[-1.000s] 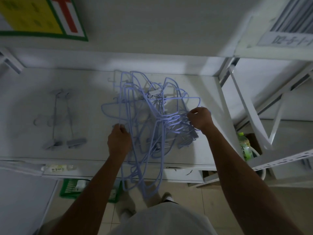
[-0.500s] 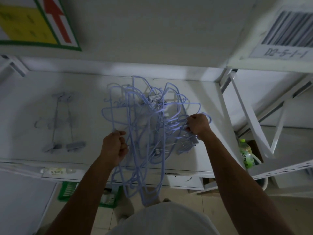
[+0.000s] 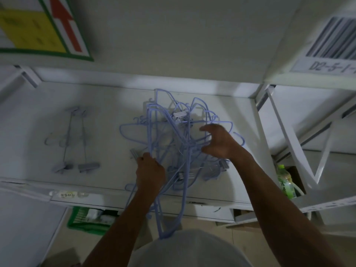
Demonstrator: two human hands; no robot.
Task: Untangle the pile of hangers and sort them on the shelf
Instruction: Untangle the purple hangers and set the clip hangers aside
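A tangled pile of pale blue wire hangers (image 3: 173, 139) lies on the white shelf (image 3: 107, 116), with some loops hanging over the front edge. My left hand (image 3: 150, 172) grips strands at the pile's lower left, near the shelf's front. Above the right side of the pile my right hand (image 3: 217, 141) hovers with fingers spread and holds nothing. Two clip hangers (image 3: 75, 141) lie side by side on the shelf's left part, apart from the pile.
A shelf board with a barcode label (image 3: 327, 45) sits overhead at the right. A green bottle (image 3: 285, 182) stands beyond the shelf's right end by slanted white braces (image 3: 289, 135). A green crate (image 3: 88, 218) sits on the floor below.
My right hand has let go of the hangers on the right and opened above the pile. My left hand keeps its hold at the lower left and the pile has shifted a little.
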